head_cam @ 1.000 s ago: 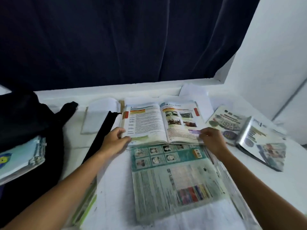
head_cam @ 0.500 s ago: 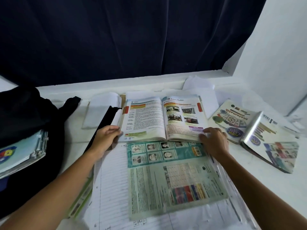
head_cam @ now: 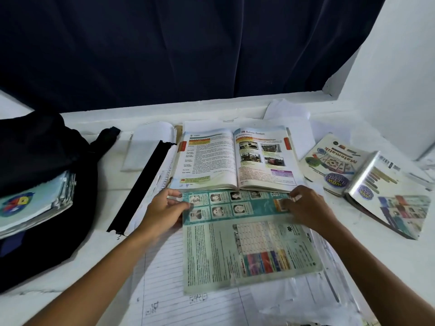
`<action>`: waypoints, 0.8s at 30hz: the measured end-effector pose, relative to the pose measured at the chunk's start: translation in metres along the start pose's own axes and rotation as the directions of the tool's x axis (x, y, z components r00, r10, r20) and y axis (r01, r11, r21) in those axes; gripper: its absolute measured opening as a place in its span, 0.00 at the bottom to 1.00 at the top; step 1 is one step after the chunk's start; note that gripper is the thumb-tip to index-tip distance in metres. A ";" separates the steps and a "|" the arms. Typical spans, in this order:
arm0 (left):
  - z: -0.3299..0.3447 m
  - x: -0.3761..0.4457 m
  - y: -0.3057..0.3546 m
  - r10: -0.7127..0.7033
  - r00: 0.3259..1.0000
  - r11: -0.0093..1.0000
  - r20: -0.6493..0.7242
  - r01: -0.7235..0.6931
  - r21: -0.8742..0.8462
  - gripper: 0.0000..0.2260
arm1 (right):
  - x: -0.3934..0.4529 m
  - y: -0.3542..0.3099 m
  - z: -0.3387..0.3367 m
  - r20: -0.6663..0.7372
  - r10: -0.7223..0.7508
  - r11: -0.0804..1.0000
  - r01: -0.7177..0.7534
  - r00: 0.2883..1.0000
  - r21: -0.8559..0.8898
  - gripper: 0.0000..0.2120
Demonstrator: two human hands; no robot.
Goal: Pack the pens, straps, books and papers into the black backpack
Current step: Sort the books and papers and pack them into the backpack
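Note:
A green plastic-covered book (head_cam: 249,245) lies closed in front of me on lined papers (head_cam: 164,278). My left hand (head_cam: 162,208) grips its top left corner, thumb on the cover. My right hand (head_cam: 306,208) curls its fingers over the top right corner. Just beyond them an open textbook (head_cam: 235,158) lies flat. A black strap (head_cam: 141,187) runs diagonally to its left. The black backpack (head_cam: 35,149) sits at the far left with a stack of books (head_cam: 30,208) in its mouth. A maths book (head_cam: 334,161) lies half open at the right.
A white folded paper (head_cam: 148,147) lies beyond the strap, and loose white sheets (head_cam: 289,111) stick out behind the open textbook. A dark curtain (head_cam: 188,48) hangs along the back edge and a white wall (head_cam: 400,67) closes the right side.
Both hands have come back from the lower edge of the open textbook to the top edge of the green book and taken hold of its corners.

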State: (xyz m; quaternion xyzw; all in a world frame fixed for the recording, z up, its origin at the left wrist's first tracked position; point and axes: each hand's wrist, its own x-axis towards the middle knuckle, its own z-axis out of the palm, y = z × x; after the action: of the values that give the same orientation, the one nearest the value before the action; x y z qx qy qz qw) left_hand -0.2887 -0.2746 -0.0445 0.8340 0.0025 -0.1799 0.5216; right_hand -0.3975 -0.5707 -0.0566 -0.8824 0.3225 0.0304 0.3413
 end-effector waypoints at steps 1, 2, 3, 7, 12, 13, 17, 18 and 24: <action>0.000 -0.002 0.002 -0.051 0.998 0.994 0.022 0.053 -0.091 0.11 | 0.000 0.000 -0.002 0.013 0.015 0.999 -0.016 1.000 0.048 0.08; -0.001 -0.003 0.003 -0.089 0.995 0.984 0.039 0.094 -0.149 0.11 | 0.001 0.000 -0.004 0.031 0.030 0.995 -0.033 0.999 0.096 0.09; -0.001 -0.005 0.004 -0.108 0.993 0.977 0.045 0.115 -0.182 0.11 | 0.002 0.000 -0.006 0.050 0.044 0.990 -0.050 0.998 0.134 0.09; 0.004 -0.012 0.001 -0.137 0.991 0.951 -0.001 0.131 -0.280 0.11 | 0.002 0.002 -0.003 0.105 0.083 0.980 -0.101 0.991 0.173 0.07; 0.006 -0.008 -0.007 -0.147 0.987 0.953 0.063 0.159 -0.257 0.08 | -0.002 -0.002 -0.001 0.134 0.065 0.986 -0.084 0.989 0.144 0.10; 0.006 -0.008 -0.008 -0.135 0.990 0.964 0.052 0.143 -0.222 0.07 | -0.002 -0.003 0.000 0.133 0.067 0.986 -0.086 0.989 0.140 0.10; 0.007 -0.005 -0.009 -0.117 0.993 0.976 0.029 0.121 -0.183 0.09 | -0.004 -0.005 0.001 0.147 0.067 0.990 -0.084 0.987 0.113 0.11; 0.007 -0.003 -0.010 -0.127 0.991 0.973 0.039 0.132 -0.190 0.09 | -0.004 -0.006 0.001 0.153 0.067 0.991 -0.083 0.986 0.106 0.11; -0.008 0.000 -0.010 -0.181 0.963 0.933 0.202 0.233 -0.276 0.10 | -0.012 -0.010 0.002 0.207 0.064 0.992 -0.085 0.976 0.092 0.11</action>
State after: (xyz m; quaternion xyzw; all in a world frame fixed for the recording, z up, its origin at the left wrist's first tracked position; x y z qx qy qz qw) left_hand -0.2885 -0.2629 -0.0502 0.7223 0.0720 -0.3035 0.6172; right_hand -0.4008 -0.5568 -0.0487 -0.8437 0.3198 0.1174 0.4149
